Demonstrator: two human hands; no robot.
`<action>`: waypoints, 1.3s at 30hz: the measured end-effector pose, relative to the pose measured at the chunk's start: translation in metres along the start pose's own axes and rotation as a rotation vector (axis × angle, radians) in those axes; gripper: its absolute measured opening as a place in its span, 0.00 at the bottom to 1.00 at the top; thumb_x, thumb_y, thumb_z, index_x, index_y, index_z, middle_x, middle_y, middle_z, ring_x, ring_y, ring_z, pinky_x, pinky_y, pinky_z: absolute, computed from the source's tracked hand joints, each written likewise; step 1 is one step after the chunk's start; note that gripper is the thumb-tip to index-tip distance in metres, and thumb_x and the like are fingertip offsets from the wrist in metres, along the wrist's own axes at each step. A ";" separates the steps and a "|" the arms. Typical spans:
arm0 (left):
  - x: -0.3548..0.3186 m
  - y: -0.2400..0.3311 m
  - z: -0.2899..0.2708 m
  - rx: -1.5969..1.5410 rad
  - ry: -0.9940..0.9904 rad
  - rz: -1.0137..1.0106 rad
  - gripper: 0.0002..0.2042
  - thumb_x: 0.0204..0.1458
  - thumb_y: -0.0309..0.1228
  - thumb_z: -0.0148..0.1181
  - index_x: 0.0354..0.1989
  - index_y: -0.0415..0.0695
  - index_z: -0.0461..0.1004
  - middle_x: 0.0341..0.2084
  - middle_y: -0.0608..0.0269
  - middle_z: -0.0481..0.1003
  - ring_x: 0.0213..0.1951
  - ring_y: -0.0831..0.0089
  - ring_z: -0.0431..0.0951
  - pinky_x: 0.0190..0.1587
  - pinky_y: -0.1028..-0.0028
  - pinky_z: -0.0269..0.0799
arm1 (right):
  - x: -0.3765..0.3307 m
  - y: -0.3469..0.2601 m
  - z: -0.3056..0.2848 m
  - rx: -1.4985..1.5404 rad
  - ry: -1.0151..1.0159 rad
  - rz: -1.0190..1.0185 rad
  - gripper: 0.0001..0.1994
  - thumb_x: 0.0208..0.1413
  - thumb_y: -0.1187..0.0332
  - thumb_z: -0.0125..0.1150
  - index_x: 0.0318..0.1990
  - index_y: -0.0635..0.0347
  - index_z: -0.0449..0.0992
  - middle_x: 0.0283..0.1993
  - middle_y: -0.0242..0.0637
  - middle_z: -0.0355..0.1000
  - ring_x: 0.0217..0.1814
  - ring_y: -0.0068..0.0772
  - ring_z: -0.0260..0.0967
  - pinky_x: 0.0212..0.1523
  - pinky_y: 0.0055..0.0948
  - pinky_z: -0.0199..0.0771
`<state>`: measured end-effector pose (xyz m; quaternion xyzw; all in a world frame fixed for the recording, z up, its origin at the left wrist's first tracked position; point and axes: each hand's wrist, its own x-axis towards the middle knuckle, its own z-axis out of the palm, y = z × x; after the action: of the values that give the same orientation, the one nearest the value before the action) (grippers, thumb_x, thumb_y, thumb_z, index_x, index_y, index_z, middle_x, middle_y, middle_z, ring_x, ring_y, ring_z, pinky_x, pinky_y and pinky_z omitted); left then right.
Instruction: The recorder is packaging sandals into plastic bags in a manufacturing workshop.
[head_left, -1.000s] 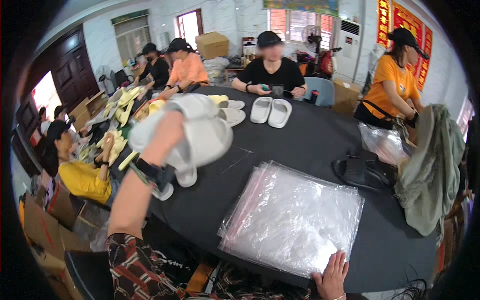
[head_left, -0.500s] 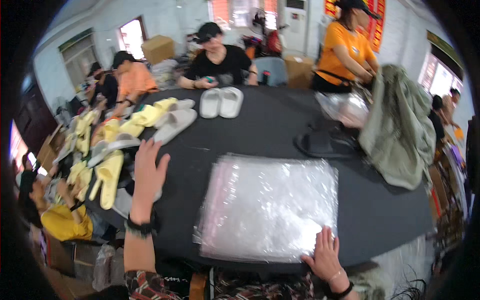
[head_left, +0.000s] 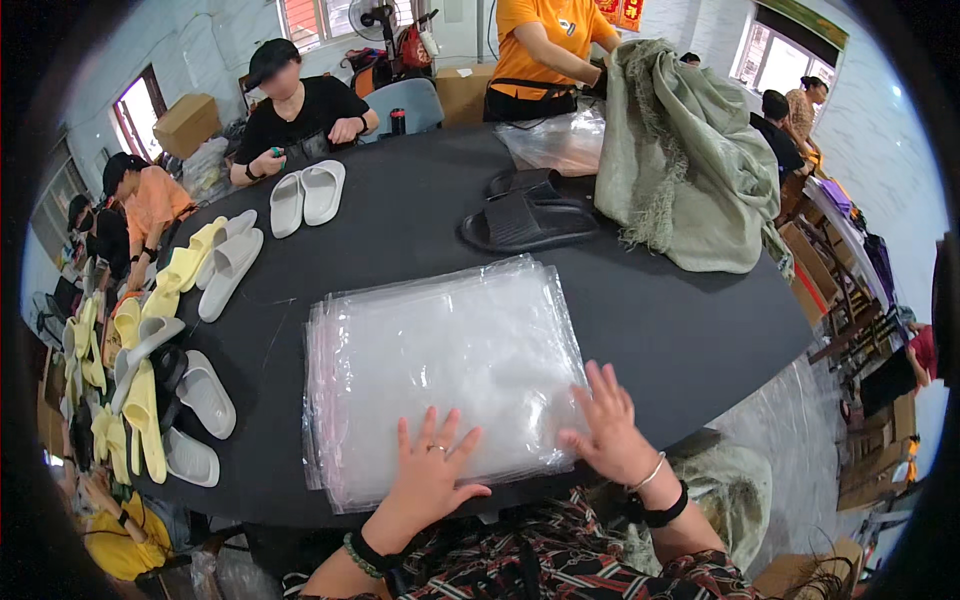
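A stack of clear plastic bags [head_left: 450, 340] lies flat on the dark tabletop [head_left: 380, 225] right in front of me. My left hand [head_left: 432, 470] rests on the stack's near edge, fingers spread, palm down. At the stack's right edge is my right hand [head_left: 608, 425], its fingers stretched out and apart; whether it touches the plastic I cannot tell. Neither hand holds anything. Beyond the stack sit black slide sandals [head_left: 525, 222]. Grey slides [head_left: 230, 270] and yellow slippers [head_left: 145, 410] are spread along the table's left side.
A pair of white slides [head_left: 322, 192] stands at the far edge before a person in black [head_left: 300, 115]. At the back right, a greenish woven sack [head_left: 690, 170] slumps over the table beside a clear plastic bundle [head_left: 555, 140]. Another person in orange [head_left: 545, 45] stands behind it.
My left hand has come from beside the slippers on the left onto the bag stack. The right hand stays by the stack's right edge. The whole view has swung to the right.
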<state>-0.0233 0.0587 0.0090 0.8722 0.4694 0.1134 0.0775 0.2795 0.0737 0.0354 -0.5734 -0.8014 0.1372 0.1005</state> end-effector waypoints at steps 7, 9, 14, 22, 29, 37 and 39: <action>-0.002 -0.007 0.002 0.055 0.023 -0.029 0.43 0.45 0.64 0.62 0.68 0.54 0.63 0.69 0.48 0.57 0.70 0.41 0.51 0.65 0.30 0.38 | 0.024 -0.009 -0.002 0.009 0.190 0.004 0.43 0.59 0.47 0.59 0.73 0.62 0.47 0.77 0.61 0.32 0.79 0.67 0.27 0.71 0.64 0.38; -0.003 -0.007 0.007 0.033 0.010 0.001 0.43 0.45 0.66 0.59 0.68 0.54 0.63 0.69 0.49 0.56 0.71 0.41 0.49 0.66 0.31 0.38 | 0.023 -0.020 0.001 -0.173 0.001 -0.096 0.43 0.59 0.44 0.57 0.74 0.57 0.48 0.78 0.59 0.33 0.79 0.68 0.28 0.70 0.69 0.38; -0.003 -0.007 0.005 0.029 0.043 -0.014 0.43 0.47 0.66 0.56 0.69 0.56 0.61 0.71 0.51 0.54 0.71 0.44 0.48 0.64 0.29 0.39 | 0.029 -0.011 0.036 -0.165 -0.133 -0.089 0.40 0.60 0.37 0.48 0.72 0.51 0.53 0.78 0.54 0.36 0.79 0.68 0.29 0.69 0.72 0.35; 0.002 0.028 0.003 -0.023 0.166 0.070 0.40 0.53 0.63 0.53 0.71 0.56 0.57 0.72 0.55 0.51 0.73 0.50 0.46 0.63 0.27 0.38 | 0.033 -0.012 0.047 -0.168 -0.089 -0.148 0.42 0.58 0.34 0.47 0.73 0.47 0.52 0.78 0.54 0.36 0.79 0.69 0.30 0.67 0.75 0.38; 0.009 0.025 0.043 -0.046 0.047 0.056 0.36 0.55 0.59 0.54 0.70 0.55 0.59 0.71 0.56 0.55 0.72 0.52 0.50 0.65 0.31 0.41 | 0.010 0.006 0.025 -0.026 -0.079 -0.112 0.38 0.61 0.44 0.52 0.73 0.53 0.51 0.78 0.53 0.36 0.79 0.66 0.28 0.70 0.68 0.38; 0.018 0.020 0.025 0.118 -0.033 -0.004 0.36 0.54 0.51 0.59 0.69 0.49 0.60 0.72 0.53 0.53 0.73 0.49 0.46 0.70 0.39 0.32 | -0.099 0.134 -0.062 0.430 0.821 0.409 0.12 0.64 0.69 0.56 0.52 0.64 0.76 0.44 0.43 0.80 0.44 0.32 0.78 0.46 0.27 0.75; 0.021 0.026 0.024 0.127 -0.094 0.059 0.36 0.58 0.55 0.52 0.71 0.48 0.58 0.72 0.53 0.51 0.74 0.50 0.45 0.71 0.40 0.31 | -0.177 0.183 -0.040 0.333 0.953 0.655 0.12 0.64 0.69 0.55 0.50 0.65 0.76 0.41 0.45 0.80 0.41 0.33 0.80 0.42 0.29 0.76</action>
<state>0.0146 0.0614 -0.0051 0.8932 0.4456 0.0445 0.0408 0.5121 -0.0341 0.0114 -0.7654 -0.4175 0.0125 0.4896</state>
